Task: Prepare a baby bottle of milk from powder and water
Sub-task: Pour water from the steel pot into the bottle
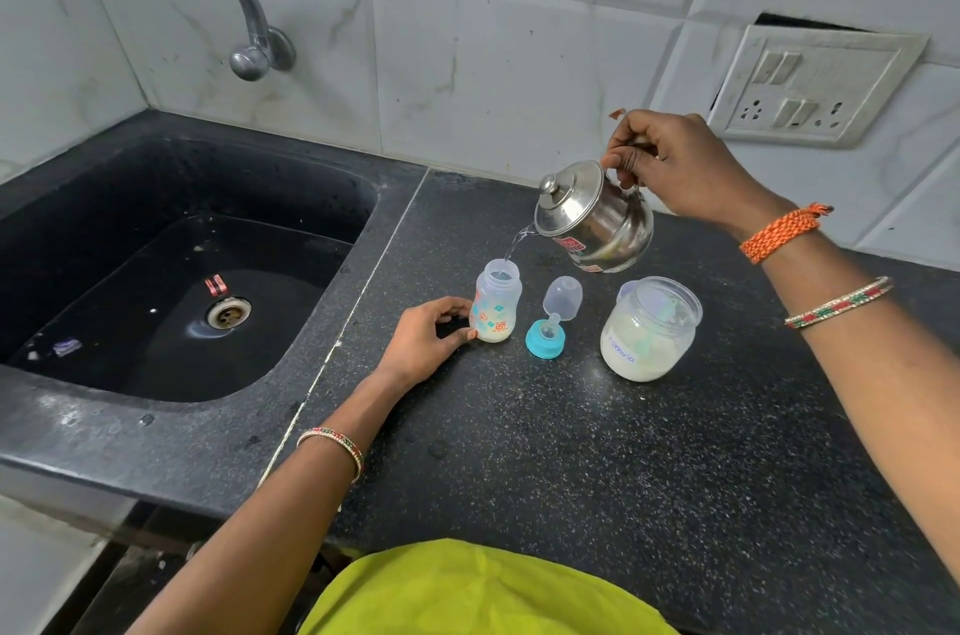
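A: We are working on the black speckled tabletop (597, 452) beside the sink (171, 270). Our right hand (675, 166) is gripping the steel kettle (597, 223) by its top handle and tilting it, so a thin stream is falling into the open baby bottle (495, 304).

B: That kettle is probably the heavy, rigid piece, and smooth steel may be slippery when wet, so we are judging the handle to be the safest hold.

A: The formula jar (647, 330) is standing open just right of the bottle parts, looking stiff and fairly light.

B: Our left hand (423, 340) is pinching the bottle low down, thumb and fingers curled on its base. It looks light and tippy, with pale powder or milk at the bottom, so we are steadying it there.

A: The clear cap (562, 297) and teal teat ring (544, 337) are lying between bottle and jar, small and light; the teat is likely soft.
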The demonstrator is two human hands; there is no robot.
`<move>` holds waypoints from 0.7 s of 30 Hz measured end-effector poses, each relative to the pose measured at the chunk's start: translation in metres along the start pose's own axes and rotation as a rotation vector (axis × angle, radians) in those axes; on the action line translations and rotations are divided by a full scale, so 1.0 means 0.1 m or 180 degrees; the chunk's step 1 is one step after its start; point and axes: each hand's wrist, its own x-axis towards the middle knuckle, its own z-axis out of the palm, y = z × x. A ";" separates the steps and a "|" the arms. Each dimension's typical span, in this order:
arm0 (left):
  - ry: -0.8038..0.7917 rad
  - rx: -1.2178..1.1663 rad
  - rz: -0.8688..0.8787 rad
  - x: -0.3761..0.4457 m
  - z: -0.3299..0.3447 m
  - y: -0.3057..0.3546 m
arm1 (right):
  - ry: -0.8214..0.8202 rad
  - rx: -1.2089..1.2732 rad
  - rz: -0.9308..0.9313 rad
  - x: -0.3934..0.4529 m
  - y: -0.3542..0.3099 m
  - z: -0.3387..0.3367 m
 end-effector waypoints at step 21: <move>0.0010 0.0061 0.0000 0.00 0.00 0.00 | -0.0027 0.0032 0.0026 0.02 0.00 -0.08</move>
